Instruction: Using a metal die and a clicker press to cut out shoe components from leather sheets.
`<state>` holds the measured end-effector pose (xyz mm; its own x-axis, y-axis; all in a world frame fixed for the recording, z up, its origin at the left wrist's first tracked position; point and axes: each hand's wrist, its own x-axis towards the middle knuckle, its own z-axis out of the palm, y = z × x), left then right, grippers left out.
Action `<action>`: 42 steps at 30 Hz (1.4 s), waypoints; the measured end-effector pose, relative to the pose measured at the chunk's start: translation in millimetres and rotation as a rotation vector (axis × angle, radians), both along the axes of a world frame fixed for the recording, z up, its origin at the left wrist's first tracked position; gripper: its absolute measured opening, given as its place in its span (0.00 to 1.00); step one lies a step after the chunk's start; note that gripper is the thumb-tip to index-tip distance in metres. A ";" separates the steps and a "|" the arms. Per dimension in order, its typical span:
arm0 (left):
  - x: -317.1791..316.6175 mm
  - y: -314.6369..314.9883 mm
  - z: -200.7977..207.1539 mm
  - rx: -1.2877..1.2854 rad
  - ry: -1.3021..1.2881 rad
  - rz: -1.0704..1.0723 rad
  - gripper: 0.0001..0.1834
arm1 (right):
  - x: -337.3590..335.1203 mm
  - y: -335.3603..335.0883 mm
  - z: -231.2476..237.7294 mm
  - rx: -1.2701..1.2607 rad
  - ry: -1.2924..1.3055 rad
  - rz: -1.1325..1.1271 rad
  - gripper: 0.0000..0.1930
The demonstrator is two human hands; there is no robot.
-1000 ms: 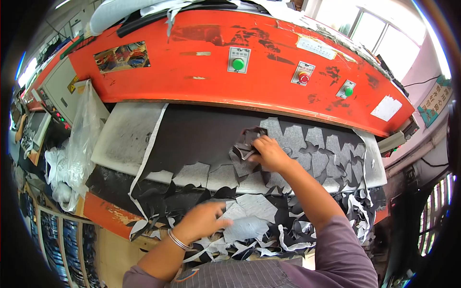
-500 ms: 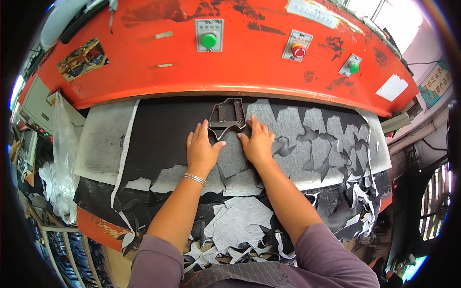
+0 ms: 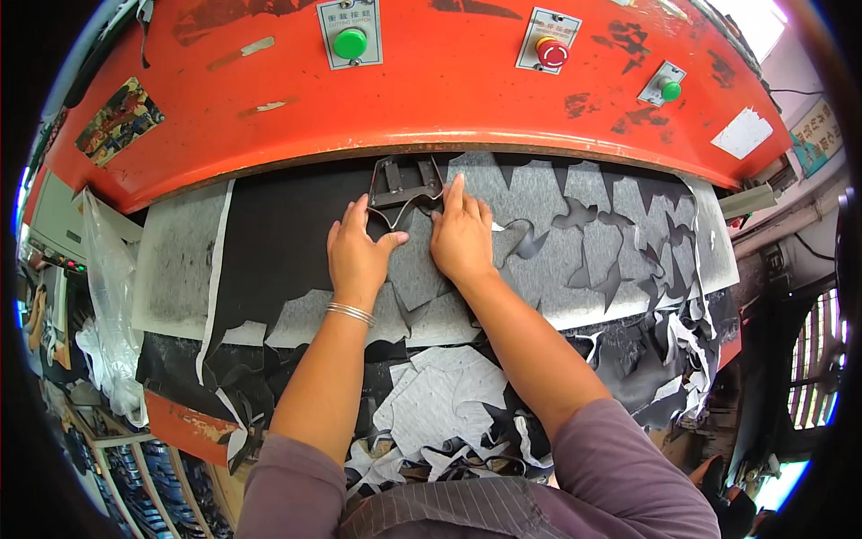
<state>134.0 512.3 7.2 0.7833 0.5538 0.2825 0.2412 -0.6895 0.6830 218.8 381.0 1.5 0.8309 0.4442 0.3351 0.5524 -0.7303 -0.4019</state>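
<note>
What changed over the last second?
The metal cutting die, earlier gripped by the right hand alone, now lies on the dark sheet, nearer the red press. The left hand went from the pale cut pieces to the die's left side; the right is at its right. The sheet stayed put.

Garment: left sleeve (image 3: 296, 485), lower left of centre in the frame, and right sleeve (image 3: 633, 476), lower right, were short, plain and dull purple, with soft creases. Apron (image 3: 449, 510), middle of the lower edge, was dark grey with fine pale pinstripes. Left hand (image 3: 359, 260) and right hand (image 3: 462, 238) were bare; slim silver-coloured bangles (image 3: 350, 313) ringed the left wrist.
</note>
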 end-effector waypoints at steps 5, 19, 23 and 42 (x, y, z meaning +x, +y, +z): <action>1.0 0.6 1.8 0.014 0.002 0.000 0.41 | -4.2 -0.1 3.8 0.023 0.032 0.023 0.34; -57.4 3.6 34.4 -0.305 -0.195 -0.025 0.31 | -34.1 -107.7 107.4 0.421 0.546 0.237 0.34; -63.6 -56.8 127.7 -0.330 -0.376 -0.184 0.11 | -4.4 -198.6 195.6 1.304 -0.276 -0.073 0.25; -339.0 -127.9 54.8 0.144 0.356 -0.485 0.14 | -293.3 -223.4 95.9 -0.049 0.107 0.763 0.29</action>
